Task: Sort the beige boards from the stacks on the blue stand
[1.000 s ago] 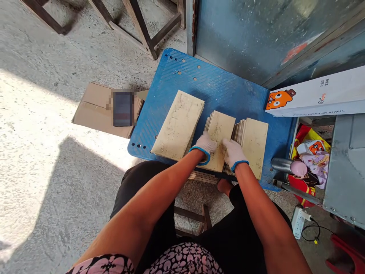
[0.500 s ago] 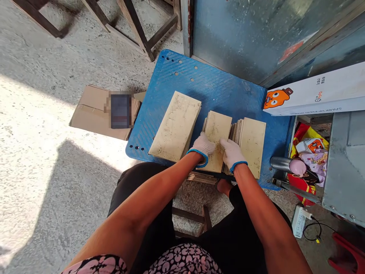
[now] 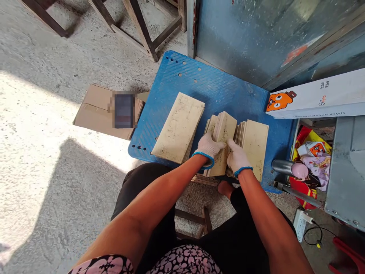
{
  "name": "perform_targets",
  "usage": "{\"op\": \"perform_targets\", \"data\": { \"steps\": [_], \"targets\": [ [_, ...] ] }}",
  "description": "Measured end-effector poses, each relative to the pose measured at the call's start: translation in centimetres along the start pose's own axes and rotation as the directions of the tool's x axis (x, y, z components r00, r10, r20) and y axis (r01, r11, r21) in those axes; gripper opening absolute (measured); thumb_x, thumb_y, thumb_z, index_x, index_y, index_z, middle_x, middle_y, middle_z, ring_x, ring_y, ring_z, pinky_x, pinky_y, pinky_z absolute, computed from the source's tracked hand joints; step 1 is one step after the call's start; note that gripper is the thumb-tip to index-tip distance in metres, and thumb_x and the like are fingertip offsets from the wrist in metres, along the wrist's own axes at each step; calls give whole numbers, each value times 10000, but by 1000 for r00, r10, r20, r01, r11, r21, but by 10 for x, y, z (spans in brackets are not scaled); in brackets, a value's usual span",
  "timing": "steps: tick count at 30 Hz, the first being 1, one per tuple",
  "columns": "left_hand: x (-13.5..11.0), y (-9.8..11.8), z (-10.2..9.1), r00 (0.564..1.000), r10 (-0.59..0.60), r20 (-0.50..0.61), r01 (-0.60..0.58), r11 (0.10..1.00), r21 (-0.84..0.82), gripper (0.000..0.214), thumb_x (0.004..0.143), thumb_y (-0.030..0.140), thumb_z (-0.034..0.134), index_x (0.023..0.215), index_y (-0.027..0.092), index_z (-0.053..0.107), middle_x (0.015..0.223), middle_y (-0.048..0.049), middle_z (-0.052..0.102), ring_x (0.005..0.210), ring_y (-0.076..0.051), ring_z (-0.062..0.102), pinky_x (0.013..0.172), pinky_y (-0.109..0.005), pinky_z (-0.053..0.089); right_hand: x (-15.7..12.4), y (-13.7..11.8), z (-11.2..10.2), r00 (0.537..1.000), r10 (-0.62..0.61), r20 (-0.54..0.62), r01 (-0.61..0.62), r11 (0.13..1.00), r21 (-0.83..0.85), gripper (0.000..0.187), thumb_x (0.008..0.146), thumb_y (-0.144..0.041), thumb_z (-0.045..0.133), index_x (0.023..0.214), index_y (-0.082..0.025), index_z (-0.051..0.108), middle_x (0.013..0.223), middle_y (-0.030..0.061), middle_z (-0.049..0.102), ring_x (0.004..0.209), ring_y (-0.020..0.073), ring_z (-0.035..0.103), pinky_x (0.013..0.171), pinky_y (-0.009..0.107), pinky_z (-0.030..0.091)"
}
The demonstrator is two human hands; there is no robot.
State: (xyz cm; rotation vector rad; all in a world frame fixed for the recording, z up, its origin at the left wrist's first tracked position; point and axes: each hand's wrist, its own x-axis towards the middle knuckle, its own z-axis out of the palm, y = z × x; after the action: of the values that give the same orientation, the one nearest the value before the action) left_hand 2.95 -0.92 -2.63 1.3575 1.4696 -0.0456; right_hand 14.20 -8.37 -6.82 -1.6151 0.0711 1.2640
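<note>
Three stacks of thin beige rectangular boards lie on a blue plastic board (image 3: pixel 216 87). My left hand (image 3: pixel 208 147) and my right hand (image 3: pixel 236 156), both in white gloves with blue cuffs, grip the middle stack (image 3: pixel 224 127) from its two sides at the near end. That stack is tilted up on its edge, its sheets fanned. A flat left stack (image 3: pixel 178 127) lies beside my left hand. A right stack (image 3: pixel 255 144) leans just past my right hand.
A flattened cardboard box (image 3: pixel 97 110) lies on the concrete floor to the left. Wooden stool legs (image 3: pixel 142 26) stand at the back. A white printed carton (image 3: pixel 319 99), a metal flask (image 3: pixel 288 167), bright packets and a power strip (image 3: pixel 299 224) crowd the right side.
Both hands have closed in on the middle stack and tipped it up from lying flat onto its edge. The other two stacks have not moved.
</note>
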Motion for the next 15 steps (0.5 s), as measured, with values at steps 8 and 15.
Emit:
{"op": "perform_targets", "data": {
  "steps": [8, 15],
  "targets": [
    [-5, -5, 15, 991, -16, 129, 63, 929, -364, 494, 658, 318, 793, 1106, 122, 725, 1040, -96, 759, 936, -224, 707, 695, -263, 556, -2, 1, -5, 984, -123, 130, 120, 992, 34, 374, 751, -446, 744, 988, -161, 690, 934, 65, 756, 984, 241, 700, 870, 372, 580],
    [-18, -3, 4, 987, 37, 156, 40, 887, -461, 464, 581, 284, 840, 1008, 127, 747, 966, -80, 766, 903, -239, 708, 732, -303, 577, -27, -20, -12, 971, -212, 115, 223, 970, -94, 425, 767, -471, 765, 1059, -167, 708, 1036, 64, 753, 982, 239, 700, 867, 360, 579]
  ]
}}
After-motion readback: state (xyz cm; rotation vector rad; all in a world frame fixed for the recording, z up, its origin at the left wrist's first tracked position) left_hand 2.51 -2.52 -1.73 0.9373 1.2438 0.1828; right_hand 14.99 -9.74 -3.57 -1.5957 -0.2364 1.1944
